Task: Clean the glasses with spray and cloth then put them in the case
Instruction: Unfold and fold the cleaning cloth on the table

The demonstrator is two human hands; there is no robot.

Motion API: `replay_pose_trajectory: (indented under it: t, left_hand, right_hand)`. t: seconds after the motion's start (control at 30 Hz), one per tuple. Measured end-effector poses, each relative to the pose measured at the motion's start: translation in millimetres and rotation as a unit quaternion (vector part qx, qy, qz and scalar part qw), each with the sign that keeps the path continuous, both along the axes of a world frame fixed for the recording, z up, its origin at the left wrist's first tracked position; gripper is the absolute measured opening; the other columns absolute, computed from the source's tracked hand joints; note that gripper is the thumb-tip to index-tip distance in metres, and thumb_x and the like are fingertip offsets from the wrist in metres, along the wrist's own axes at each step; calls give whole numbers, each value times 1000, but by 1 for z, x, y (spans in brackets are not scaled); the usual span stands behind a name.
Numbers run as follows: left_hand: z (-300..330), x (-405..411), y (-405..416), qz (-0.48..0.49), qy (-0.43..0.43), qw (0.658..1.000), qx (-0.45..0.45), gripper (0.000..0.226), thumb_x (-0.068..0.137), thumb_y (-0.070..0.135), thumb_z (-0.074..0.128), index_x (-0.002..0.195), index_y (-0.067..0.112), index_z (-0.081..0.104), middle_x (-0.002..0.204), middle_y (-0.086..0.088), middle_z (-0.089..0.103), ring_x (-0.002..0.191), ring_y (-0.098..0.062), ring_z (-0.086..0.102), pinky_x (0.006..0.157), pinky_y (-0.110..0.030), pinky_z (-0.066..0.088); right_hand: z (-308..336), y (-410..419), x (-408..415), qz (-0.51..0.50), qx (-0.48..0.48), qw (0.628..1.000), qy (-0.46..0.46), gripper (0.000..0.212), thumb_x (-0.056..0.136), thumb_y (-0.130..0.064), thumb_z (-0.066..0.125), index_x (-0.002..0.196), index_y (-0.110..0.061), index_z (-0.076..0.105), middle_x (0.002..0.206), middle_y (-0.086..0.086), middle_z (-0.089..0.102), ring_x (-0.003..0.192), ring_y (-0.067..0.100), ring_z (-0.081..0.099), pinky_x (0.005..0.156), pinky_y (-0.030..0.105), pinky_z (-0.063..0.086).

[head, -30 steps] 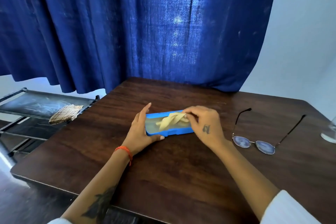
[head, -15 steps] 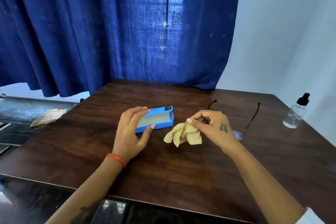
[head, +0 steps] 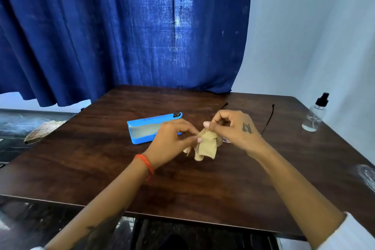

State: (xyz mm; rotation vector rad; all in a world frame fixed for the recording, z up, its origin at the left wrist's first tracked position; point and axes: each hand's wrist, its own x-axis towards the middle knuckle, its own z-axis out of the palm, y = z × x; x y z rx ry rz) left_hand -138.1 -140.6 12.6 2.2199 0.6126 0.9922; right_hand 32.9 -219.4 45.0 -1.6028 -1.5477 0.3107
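A crumpled tan cloth (head: 206, 146) hangs just above the dark wooden table (head: 203, 184), pinched by both hands. My left hand (head: 172, 138) grips its left side and my right hand (head: 233, 128) grips its top. The blue glasses case (head: 146, 130) lies open and empty behind my left hand. The glasses (head: 269, 115) lie behind my right hand; only the two thin dark temples and a bit of a lens show. A clear spray bottle (head: 314, 115) with a black pump stands at the table's far right edge.
A blue curtain (head: 121, 26) hangs behind the table, with a pale wall to the right. A low dark shelf (head: 24, 126) at the left holds a checked cloth (head: 43, 131). Something clear and shiny (head: 367, 176) lies at the table's right edge.
My right hand lifted the cloth out of the case and carried it to the right. My left hand left the case and took hold of the cloth too. The view shifted right.
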Motion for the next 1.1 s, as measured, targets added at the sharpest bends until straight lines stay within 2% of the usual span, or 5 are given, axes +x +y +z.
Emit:
replay_pose_trajectory:
  t: [0.13, 0.3, 0.6, 0.93, 1.1]
  left_hand:
    - [11, -6, 5, -10, -36, 993, -108, 6, 78, 18, 71, 72, 21, 70, 72, 8, 69, 72, -4, 61, 73, -20, 49]
    - [26, -14, 11, 1, 21, 998, -57, 7, 83, 19, 66, 76, 19, 66, 75, -4, 67, 69, -15, 59, 67, -32, 51]
    - [32, -30, 36, -19, 176, 980, -88, 10, 73, 14, 76, 80, 18, 70, 77, 2, 69, 68, -3, 59, 65, -11, 47]
    - [50, -30, 34, 105, -16, 962, 253, 3, 80, 6, 68, 81, 7, 70, 79, -5, 69, 73, -17, 62, 70, -27, 49]
    - [17, -48, 18, 5, 65, 995, 70, 5, 76, 3, 71, 78, 8, 71, 83, -5, 73, 75, -10, 66, 77, -24, 51]
  right_hand:
    - [-3, 2, 4, 45, -4, 992, 116, 25, 77, -43, 69, 71, -19, 65, 58, 5, 54, 54, 11, 46, 52, 24, 37]
    - [-5, -3, 16, 132, -107, 984, 55, 32, 65, -51, 71, 74, -19, 70, 59, -1, 57, 56, 6, 49, 51, 15, 36]
    - [10, -1, 37, 101, -101, 986, 88, 5, 80, -14, 72, 76, -13, 71, 62, 8, 65, 57, 19, 58, 55, 29, 48]
    - [7, 11, 30, -45, 214, 975, -36, 28, 79, 5, 60, 93, -15, 75, 90, -8, 72, 81, -7, 63, 71, 3, 44]
    - [-21, -16, 32, 44, 92, 994, -42, 34, 76, 6, 63, 94, -21, 74, 85, -14, 71, 71, -13, 62, 60, 0, 41]
